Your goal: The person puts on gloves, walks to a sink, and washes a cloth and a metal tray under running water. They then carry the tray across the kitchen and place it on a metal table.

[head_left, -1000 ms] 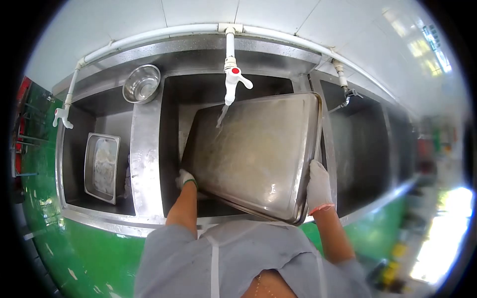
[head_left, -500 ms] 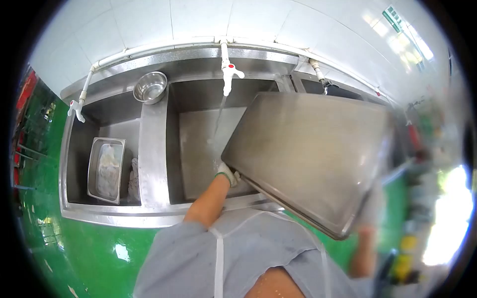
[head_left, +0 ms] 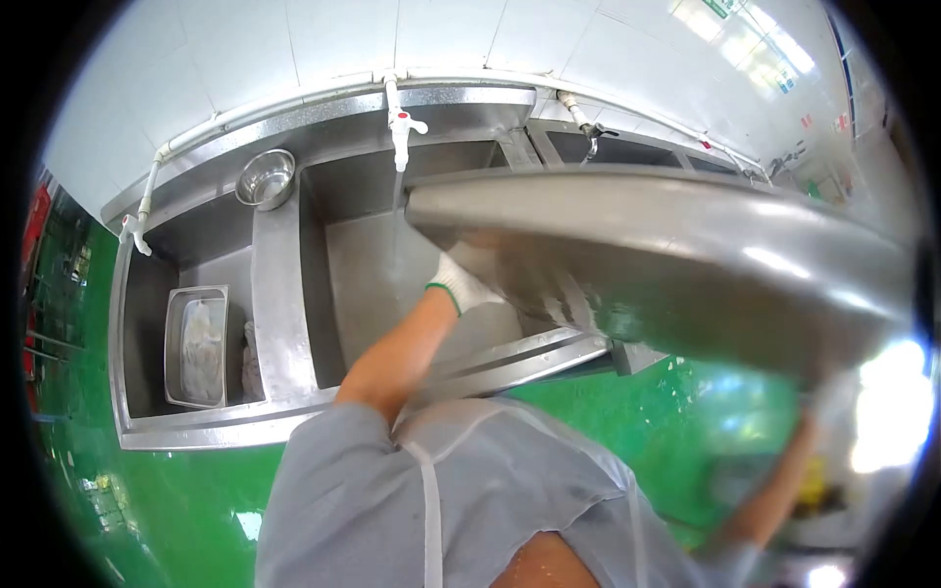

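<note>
A large metal tray (head_left: 667, 255) is tilted up on the right, over the middle sink and its front edge. My left hand (head_left: 463, 284), in a white glove with a green cuff, grips the tray's near left part from below; its fingertips are hidden by the metal. At the far right corner is my right hand (head_left: 833, 387), smeared by motion, holding the tray's edge. Left of the tray, a thin stream of water falls from the white tap (head_left: 401, 137) into the middle sink (head_left: 363, 260).
In the left sink (head_left: 147, 333) stands a rectangular steel pan (head_left: 225, 343) with pale cloth-like stuff inside, beside a greyish cloth (head_left: 252, 365). A round steel bowl (head_left: 266, 180) sits on the divider. Another tap (head_left: 595, 132) hangs over the right sink. The green floor (head_left: 627, 421) looks wet.
The tray has tipped from showing its broad flat face to a steep, nearly edge-on angle, its right end swinging outward. Both hands stay on it, and the view has turned to the right.
</note>
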A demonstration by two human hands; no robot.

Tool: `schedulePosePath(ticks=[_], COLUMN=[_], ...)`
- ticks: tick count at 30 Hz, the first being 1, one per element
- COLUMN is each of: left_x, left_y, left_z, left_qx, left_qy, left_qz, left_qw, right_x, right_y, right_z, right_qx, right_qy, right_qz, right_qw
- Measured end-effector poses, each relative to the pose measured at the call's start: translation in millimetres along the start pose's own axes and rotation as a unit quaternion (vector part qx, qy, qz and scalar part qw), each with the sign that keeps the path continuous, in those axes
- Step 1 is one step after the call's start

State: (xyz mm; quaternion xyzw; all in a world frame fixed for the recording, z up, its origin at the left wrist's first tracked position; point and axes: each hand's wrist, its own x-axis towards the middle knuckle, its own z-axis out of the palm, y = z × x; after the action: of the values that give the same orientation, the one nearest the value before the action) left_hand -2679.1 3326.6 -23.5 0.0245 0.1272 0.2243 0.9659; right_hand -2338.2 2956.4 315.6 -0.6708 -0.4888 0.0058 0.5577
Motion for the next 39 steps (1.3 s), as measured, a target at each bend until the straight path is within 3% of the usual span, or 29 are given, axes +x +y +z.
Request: schedulePosePath(ticks=[1,4,6,9,11,13,15,16,18,20,21,24,27,28,30,31,34,35,38,39], left_x=[-9,-42,-32,-74,-109,-133,-161,-177,-193,-204,-214,-226,-214,-204,-186,-181,-155,-150,-114,-101], left_y=[8,16,30,40,48,74,92,99,116,93,105,135,168,171,172,159,190,183,165,169], left_z=[-8,-16,-84,-128,-104,-113,-107,-97,-105,-31,-33,-45,-92,-108,-110,-100,-122,-90,-40,-28], left_qx=[-0.006,-0.057,-0.031,0.120,0.199,0.191,0.199,0.214,0.320,0.243,0.287,0.379,0.481,0.570,0.714,0.645,0.724,0.765,0.741,0.760], left_qy=[0.017,0.101,0.119,-0.011,-0.116,-0.036,0.050,0.099,0.078,0.129,0.138,0.300,0.176,0.257,0.400,0.435,0.445,0.461,0.474,0.401], left_qz=[-0.005,0.003,0.157,0.372,0.407,0.362,0.318,0.296,0.309,0.316,0.276,0.211,0.132,0.128,0.117,0.187,0.139,0.107,0.340,0.416], left_qw=[1.000,0.993,0.980,0.920,0.884,0.912,0.926,0.926,0.892,0.908,0.907,0.850,0.849,0.769,0.562,0.600,0.508,0.436,0.332,0.297], right_x=[5,34,43,39,25,2,-27,-39,-46,-67,-82,-126,-162,-174,-196,-202,-215,-216,-216,-215], right_y=[4,65,93,150,194,234,251,252,193,198,203,223,192,188,193,199,209,212,209,202], right_z=[1,50,73,119,140,152,154,152,168,190,202,215,226,225,227,230,233,236,245,248], right_qx=[-0.029,-0.306,-0.480,-0.345,-0.097,0.165,0.265,0.268,0.186,0.078,0.063,0.009,-0.003,0.000,0.046,0.070,0.108,0.104,0.102,0.107], right_qy=[-0.025,-0.050,-0.065,-0.089,-0.083,-0.023,-0.027,-0.088,-0.340,-0.352,-0.312,-0.249,-0.224,-0.224,-0.181,-0.158,-0.136,-0.141,-0.147,-0.146], right_qz=[-0.021,-0.097,-0.140,-0.050,0.114,0.312,0.435,0.462,0.402,0.431,0.436,0.372,0.405,0.423,0.445,0.455,0.460,0.462,0.466,0.466], right_qw=[0.999,0.946,0.864,0.933,0.985,0.935,0.860,0.841,0.830,0.827,0.842,0.894,0.887,0.878,0.876,0.874,0.871,0.869,0.866,0.866])
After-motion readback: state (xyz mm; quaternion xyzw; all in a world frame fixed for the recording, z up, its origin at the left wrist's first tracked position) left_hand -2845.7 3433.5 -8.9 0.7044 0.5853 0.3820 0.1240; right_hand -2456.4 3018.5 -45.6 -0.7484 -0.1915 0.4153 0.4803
